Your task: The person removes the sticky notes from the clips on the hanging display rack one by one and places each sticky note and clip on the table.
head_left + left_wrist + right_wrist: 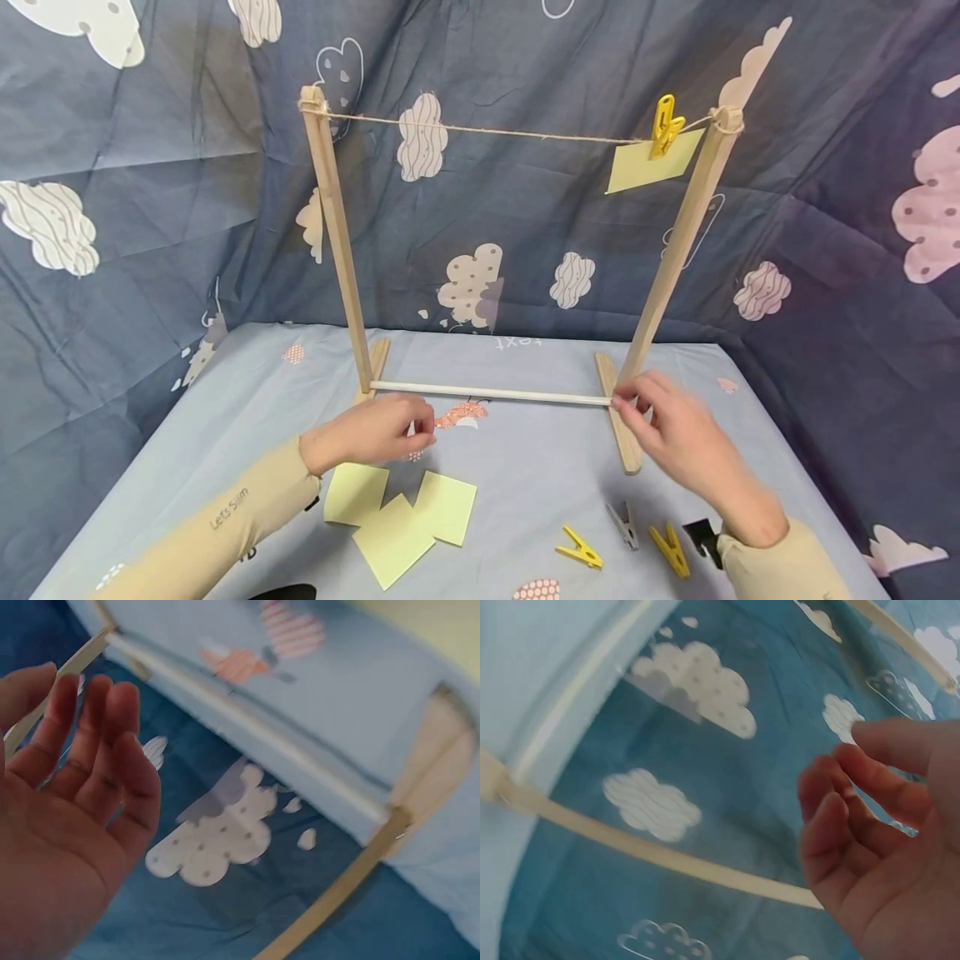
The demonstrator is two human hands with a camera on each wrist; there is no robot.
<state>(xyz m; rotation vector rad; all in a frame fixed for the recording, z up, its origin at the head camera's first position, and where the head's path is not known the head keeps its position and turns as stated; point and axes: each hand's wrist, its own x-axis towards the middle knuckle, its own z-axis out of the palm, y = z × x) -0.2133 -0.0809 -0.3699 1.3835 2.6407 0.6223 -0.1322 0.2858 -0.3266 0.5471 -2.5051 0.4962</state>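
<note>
A wooden stand with a left post (337, 225), a right post (678, 212) and a white rod (487, 392) between their feet stands on the bed-like surface. Twine (487, 130) runs between the post tops. On its right end a yellow clothespin (663, 125) clips a pale yellow paper (630, 172). My left hand (386, 427), fingers loosely bent, hovers in front of the rod's left part, above several paper notes (393, 542). My right hand (671, 421) is by the right post's base, overlapping it in the head view. Its bent fingers (829, 832) hold nothing in the right wrist view.
In front on the right lie a yellow clothespin (579, 548), a grey clothespin (622, 527) and another yellow clothespin (670, 550). Wooden feet (628, 442) jut forward under the posts. Dark cloud-printed cloth (525, 50) hangs behind and at both sides.
</note>
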